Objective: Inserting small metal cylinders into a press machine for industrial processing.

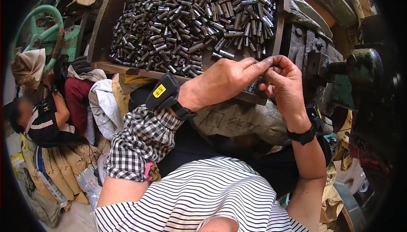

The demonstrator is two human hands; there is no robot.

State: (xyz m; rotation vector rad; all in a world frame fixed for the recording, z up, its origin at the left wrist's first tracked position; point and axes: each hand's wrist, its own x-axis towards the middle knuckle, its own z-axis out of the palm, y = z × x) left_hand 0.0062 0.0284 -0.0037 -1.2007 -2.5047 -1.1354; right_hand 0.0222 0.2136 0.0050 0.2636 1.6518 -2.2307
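Note:
Above the front right corner of a tray [140, 71], my left hand [231, 77] and my right hand [286, 81] meet fingertip to fingertip. Both are closed in a pinch. Whatever lies between the fingers is hidden by them, so I cannot make it out. Heaped in the tray are many short, dark, shiny metal tubes [169, 28], some lying crosswise and some side by side. A few tubes rest close beyond my fingers, near a bare patch of the tray floor. Black devices are strapped to both my wrists, and a checked sleeve cover wraps my left forearm.
Close on my right stands a dark and green machine [364, 71]. Beneath the tray's front edge lies a grey-brown sack [241, 119]. To the left, another person [46, 113] sits near a green handwheel [40, 34], with folded brown sacks [70, 168] below.

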